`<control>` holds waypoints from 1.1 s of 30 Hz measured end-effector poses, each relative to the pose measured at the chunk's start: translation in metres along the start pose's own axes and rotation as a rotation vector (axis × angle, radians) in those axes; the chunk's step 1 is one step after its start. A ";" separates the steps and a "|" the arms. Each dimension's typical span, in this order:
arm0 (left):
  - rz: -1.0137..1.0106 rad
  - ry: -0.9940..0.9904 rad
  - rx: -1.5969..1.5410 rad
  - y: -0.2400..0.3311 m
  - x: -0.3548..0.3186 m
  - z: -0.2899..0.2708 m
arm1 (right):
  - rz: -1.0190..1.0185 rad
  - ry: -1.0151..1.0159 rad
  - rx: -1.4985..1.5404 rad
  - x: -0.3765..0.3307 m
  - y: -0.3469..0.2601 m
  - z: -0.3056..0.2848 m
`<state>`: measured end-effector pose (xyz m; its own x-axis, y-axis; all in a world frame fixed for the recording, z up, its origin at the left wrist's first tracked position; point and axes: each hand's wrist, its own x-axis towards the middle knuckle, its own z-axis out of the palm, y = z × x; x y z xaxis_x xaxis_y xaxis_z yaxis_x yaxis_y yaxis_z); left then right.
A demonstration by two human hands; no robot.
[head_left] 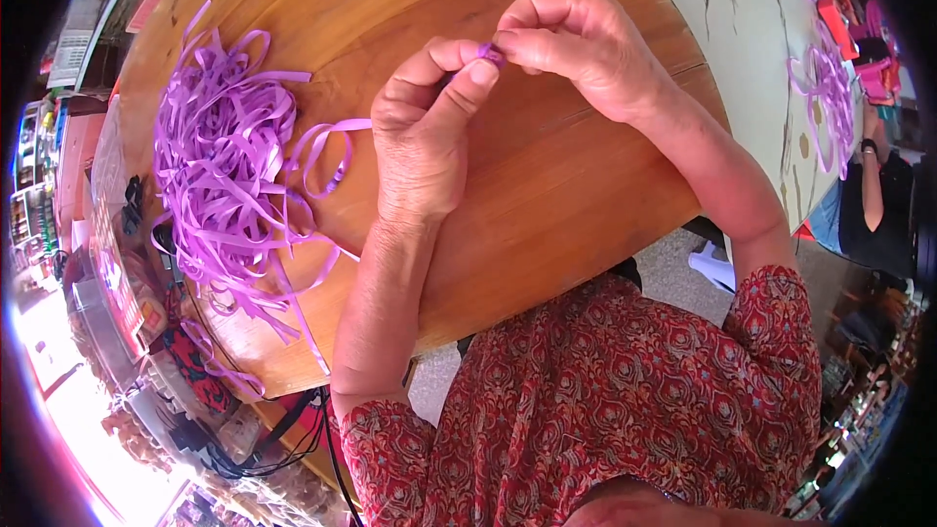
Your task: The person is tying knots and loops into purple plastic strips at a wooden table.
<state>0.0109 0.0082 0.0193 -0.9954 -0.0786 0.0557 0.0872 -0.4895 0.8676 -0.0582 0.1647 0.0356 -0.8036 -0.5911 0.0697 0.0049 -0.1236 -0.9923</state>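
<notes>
Left grip (425, 122): narrow, thumb and index pinching a small folded bit of purple ribbon (491, 56) over the tabletop (556, 176). Right grip (590, 49): also narrow, thumb and index tips right up against that same bit from its right side. Can't tell if any of it is caught between them; other fingers curled.

Just left of the left grip: a loose ribbon strand (342, 124) looping on the wood, one end passing out of sight behind the hand. Further left: big tangled ribbon heap (224, 151), light purple, strips trailing toward the left forearm and down to the tabletop edge.

Below both grips: wearer's red patterned shirt (605, 400), close to the edge. Below the left grip, past the edge: black cables (283, 454).

Right of the right grip, beyond the wood: pale surface with dark cracks (717, 15). Another purple ribbon bunch (830, 107) on its far side, well apart. Farthest right: red and pink items (878, 78), plus another person's forearm (872, 190) with a dark wristband.
</notes>
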 end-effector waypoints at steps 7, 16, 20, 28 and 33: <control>-0.144 0.071 -0.223 -0.004 0.001 -0.005 | -0.362 0.063 -0.430 0.000 -0.001 0.007; -0.141 0.065 -0.233 -0.006 0.001 -0.009 | -0.650 -0.009 -0.633 0.002 -0.003 0.001; -0.097 0.058 -0.192 -0.005 0.002 -0.008 | -0.612 -0.053 -0.549 0.004 -0.005 -0.001; -0.151 0.018 -0.145 0.000 0.001 -0.014 | -0.617 -0.041 -0.586 0.004 -0.005 -0.003; -0.058 0.085 -0.024 0.004 -0.002 0.005 | -0.494 -0.053 -0.404 0.001 -0.004 -0.006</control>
<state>0.0136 0.0106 0.0253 -0.9918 -0.1222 -0.0374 0.0314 -0.5163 0.8558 -0.0627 0.1690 0.0391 -0.6229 -0.5816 0.5231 -0.5917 -0.0872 -0.8014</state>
